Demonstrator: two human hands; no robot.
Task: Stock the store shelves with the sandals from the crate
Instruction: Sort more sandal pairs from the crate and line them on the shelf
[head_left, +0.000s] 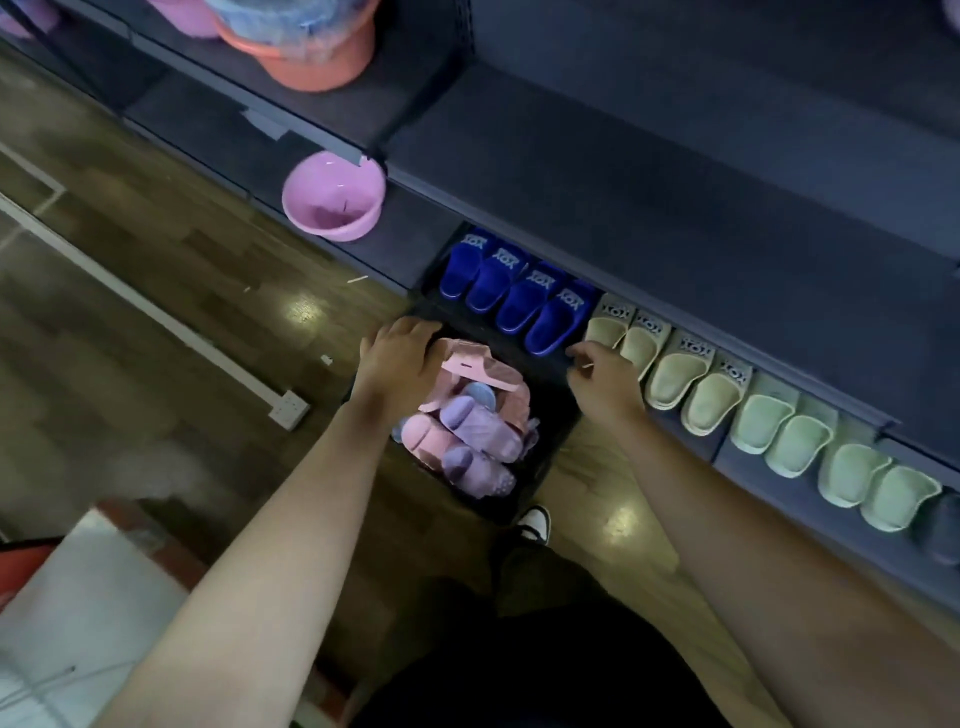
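Black crate (551, 415) of ribbed pink, lilac sandals (470, 434)

We find the crate (548, 415) on the floor (156, 364) before the shelf (395, 244), sandals (467, 436) in it. A row (675, 374) lines the shelf behind.

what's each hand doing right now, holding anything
left hand: fingers curled over the crate rim, holding it
right hand: curled by the crate rim, grip cannot be told

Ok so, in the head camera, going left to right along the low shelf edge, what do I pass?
pink basin → blue sandals → beige sandals → pale green sandals → dark sandal, cut off at the frame edge
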